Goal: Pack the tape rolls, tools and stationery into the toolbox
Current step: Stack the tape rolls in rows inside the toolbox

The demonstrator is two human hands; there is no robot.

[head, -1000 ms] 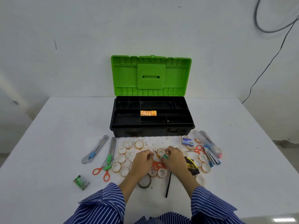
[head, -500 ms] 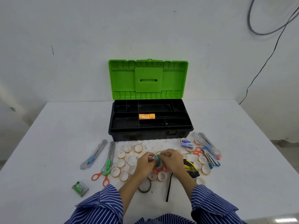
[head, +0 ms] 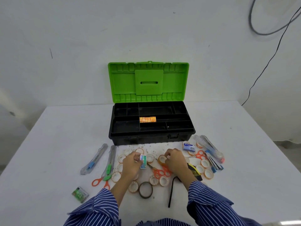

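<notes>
The black toolbox (head: 151, 139) stands open at mid-table, its green lid (head: 148, 82) upright. A row of orange tape rolls (head: 147, 119) lies in its middle tray compartment. In front of it, my left hand (head: 131, 165) holds a small green-and-white box (head: 143, 161) upright just above the table. My right hand (head: 175, 161) pinches a small tape roll (head: 162, 160) a little to the right. Several small tape rolls (head: 154, 179) and orange scissors (head: 160, 172) lie around and under both hands.
Two utility knives (head: 95, 159) and another pair of orange scissors (head: 101, 181) lie at the left, with a green staple box (head: 80, 194) near the front. A large dark tape ring (head: 145, 190), a black hex key (head: 171, 191), a blue-white box (head: 188, 146) and pens (head: 211, 149) lie centre and right.
My hands, joined over the small box a moment ago, have come apart. The left one keeps the box, and the right one has moved right onto a tape roll.
</notes>
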